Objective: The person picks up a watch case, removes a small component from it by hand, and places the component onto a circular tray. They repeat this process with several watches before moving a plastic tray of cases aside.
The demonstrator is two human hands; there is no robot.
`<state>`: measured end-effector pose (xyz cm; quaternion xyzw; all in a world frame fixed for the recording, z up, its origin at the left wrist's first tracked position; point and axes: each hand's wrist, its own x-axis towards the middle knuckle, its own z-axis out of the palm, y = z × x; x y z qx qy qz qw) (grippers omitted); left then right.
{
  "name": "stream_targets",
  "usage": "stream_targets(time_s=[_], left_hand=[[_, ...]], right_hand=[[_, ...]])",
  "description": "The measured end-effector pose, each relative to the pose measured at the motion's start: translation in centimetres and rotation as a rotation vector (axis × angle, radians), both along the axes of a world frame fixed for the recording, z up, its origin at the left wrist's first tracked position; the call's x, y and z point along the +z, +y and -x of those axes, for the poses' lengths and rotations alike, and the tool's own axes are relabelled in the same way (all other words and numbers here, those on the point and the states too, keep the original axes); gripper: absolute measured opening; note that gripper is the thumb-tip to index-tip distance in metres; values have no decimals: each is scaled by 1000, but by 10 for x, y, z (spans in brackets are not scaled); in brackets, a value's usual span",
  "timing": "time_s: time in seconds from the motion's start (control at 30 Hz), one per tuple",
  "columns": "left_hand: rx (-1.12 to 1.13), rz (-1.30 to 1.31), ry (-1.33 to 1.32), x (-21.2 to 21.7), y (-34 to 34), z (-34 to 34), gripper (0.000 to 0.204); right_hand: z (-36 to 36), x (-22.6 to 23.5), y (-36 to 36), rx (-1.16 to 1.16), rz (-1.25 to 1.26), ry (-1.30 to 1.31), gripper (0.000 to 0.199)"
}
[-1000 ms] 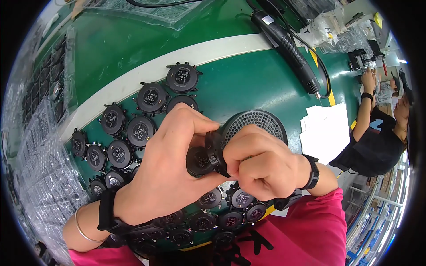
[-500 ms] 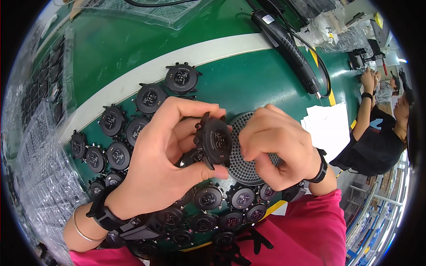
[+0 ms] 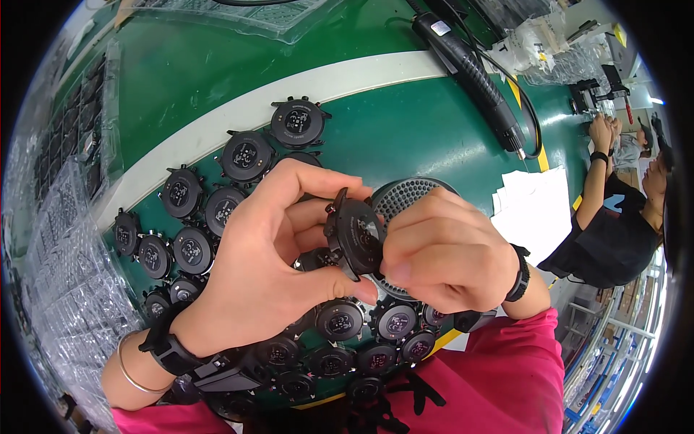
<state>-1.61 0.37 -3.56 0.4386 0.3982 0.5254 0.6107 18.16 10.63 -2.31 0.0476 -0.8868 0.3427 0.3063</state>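
Note:
My left hand [image 3: 271, 267] and my right hand [image 3: 444, 249] both pinch one round black watch case [image 3: 356, 235], held tilted above the green table [image 3: 405, 130]. The left thumb and forefinger grip its left rim, and the right fingertips press its right edge. Right behind it sits a round perforated metal disc [image 3: 412, 195], partly hidden by the case and my right hand. Several more black watch cases [image 3: 246, 155] lie flat on the table around and under my hands.
A black electric screwdriver [image 3: 470, 72] with its cable lies at the back right. White paper sheets [image 3: 531, 210] rest to the right. Clear plastic trays [image 3: 58, 239] line the left edge. Another person in black [image 3: 614, 210] works at the far right.
Both hands have lifted the watch case and turned it from edge-on to show its back face. The perforated disc is now more uncovered behind it.

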Motion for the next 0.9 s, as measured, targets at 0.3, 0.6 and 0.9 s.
stream_targets(time_s=[0.3, 0.6, 0.9], left_hand=[[-45, 70, -29, -5, 0, 1, 80], [-113, 78, 34, 9, 2, 2, 71], [-260, 32, 315, 25, 5, 14, 59]], right_hand=[[-3, -2, -4, 24, 34, -74, 28], [-1, -2, -7, 58, 266, -75, 33], [-6, 7, 9, 48, 308, -104, 24]])
